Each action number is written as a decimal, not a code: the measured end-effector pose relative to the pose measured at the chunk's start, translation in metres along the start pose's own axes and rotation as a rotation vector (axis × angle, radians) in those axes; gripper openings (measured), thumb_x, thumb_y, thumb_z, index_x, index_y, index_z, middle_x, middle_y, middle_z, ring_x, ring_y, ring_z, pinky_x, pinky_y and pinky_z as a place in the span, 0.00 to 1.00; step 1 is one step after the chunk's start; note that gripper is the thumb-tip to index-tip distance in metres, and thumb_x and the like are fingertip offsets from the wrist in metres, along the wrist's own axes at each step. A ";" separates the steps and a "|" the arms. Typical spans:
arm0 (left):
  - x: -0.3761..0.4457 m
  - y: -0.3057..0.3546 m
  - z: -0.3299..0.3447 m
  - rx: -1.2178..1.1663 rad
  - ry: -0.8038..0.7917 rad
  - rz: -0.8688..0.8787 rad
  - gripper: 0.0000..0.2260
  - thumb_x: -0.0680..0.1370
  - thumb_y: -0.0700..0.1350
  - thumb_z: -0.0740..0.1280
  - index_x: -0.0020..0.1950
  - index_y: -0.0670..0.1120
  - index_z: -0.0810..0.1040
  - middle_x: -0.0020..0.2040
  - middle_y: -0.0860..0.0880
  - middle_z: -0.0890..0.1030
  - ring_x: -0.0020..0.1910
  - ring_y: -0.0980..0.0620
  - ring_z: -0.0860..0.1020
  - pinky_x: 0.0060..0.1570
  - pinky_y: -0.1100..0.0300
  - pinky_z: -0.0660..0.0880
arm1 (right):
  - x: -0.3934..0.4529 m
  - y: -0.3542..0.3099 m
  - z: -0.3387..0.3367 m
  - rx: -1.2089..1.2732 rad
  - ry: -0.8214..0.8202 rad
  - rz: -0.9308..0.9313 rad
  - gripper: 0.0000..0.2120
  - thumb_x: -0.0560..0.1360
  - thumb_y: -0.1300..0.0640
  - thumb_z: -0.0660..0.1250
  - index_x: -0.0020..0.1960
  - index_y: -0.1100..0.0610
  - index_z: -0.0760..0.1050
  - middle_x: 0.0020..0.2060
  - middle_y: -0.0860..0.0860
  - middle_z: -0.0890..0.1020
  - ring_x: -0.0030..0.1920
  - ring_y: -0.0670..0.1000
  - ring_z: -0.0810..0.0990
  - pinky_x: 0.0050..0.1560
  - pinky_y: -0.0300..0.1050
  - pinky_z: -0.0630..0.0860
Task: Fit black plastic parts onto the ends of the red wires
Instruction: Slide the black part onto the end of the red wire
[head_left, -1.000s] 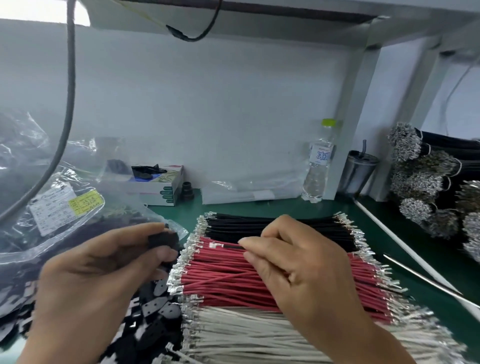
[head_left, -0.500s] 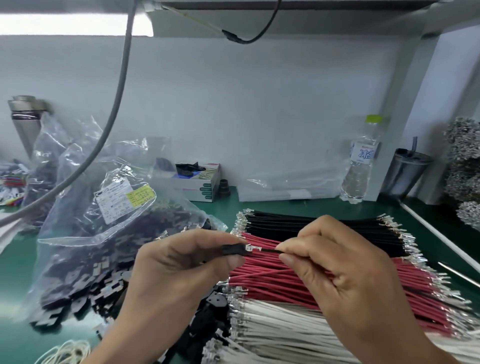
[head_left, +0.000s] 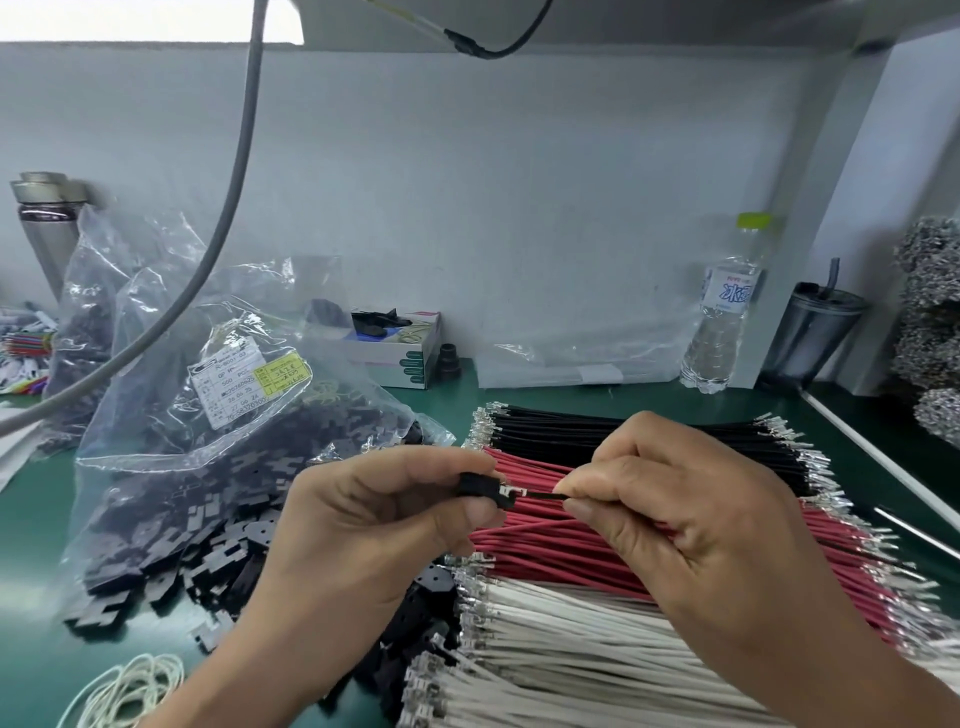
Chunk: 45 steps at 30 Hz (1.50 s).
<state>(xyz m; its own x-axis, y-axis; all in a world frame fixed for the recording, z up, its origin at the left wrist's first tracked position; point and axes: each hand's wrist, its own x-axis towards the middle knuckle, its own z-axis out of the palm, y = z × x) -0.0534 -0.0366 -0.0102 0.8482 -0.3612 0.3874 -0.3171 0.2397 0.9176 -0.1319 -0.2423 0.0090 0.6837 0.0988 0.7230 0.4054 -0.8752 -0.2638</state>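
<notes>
- Green bench (head_left: 31, 519), white wall behind, bundles laid near right: black wires (head_left: 597, 431) far, red wires (head_left: 550, 545) middle, white wires (head_left: 571, 634) nearest.
- Left hand (head_left: 363, 525) pinches a black part (head_left: 475, 486) above the red wires.
- Right hand (head_left: 691, 509) pinches one wire (head_left: 540, 496), its metal tip touching the part.
- Bag (head_left: 208, 467) of parts sits left.
- Bottle (head_left: 724, 317) far right.

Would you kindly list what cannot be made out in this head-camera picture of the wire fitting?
- How far the terminal sits in the black plastic part: left hand fingertips cover it.
- Held wire colour: looks dark, right hand hides the rest.
- Bag label print: too small.
- White wires: right ends hidden by the right forearm.
</notes>
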 end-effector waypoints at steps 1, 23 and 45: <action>0.000 0.000 0.000 0.009 -0.009 -0.002 0.12 0.63 0.41 0.79 0.46 0.47 0.90 0.42 0.40 0.88 0.41 0.39 0.87 0.38 0.57 0.84 | 0.000 0.000 0.000 -0.002 -0.011 0.004 0.09 0.78 0.48 0.67 0.48 0.48 0.85 0.40 0.40 0.78 0.40 0.45 0.79 0.38 0.37 0.74; 0.001 -0.005 -0.003 -0.020 -0.012 -0.033 0.13 0.61 0.37 0.79 0.45 0.44 0.90 0.42 0.38 0.87 0.41 0.40 0.88 0.42 0.60 0.83 | -0.002 0.001 0.007 0.041 0.001 0.008 0.08 0.78 0.49 0.67 0.47 0.50 0.84 0.41 0.40 0.78 0.43 0.45 0.79 0.41 0.41 0.76; 0.001 -0.007 -0.013 0.226 -0.021 0.081 0.12 0.64 0.43 0.83 0.46 0.52 0.90 0.42 0.46 0.89 0.40 0.48 0.88 0.42 0.62 0.83 | -0.005 -0.002 0.019 0.026 -0.006 -0.005 0.07 0.78 0.50 0.69 0.46 0.51 0.83 0.40 0.40 0.78 0.42 0.44 0.78 0.38 0.44 0.77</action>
<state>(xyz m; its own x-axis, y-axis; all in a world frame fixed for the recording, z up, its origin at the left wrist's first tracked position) -0.0449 -0.0264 -0.0173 0.8079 -0.3685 0.4598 -0.4723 0.0617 0.8793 -0.1244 -0.2324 -0.0064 0.6849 0.1060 0.7208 0.4246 -0.8621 -0.2767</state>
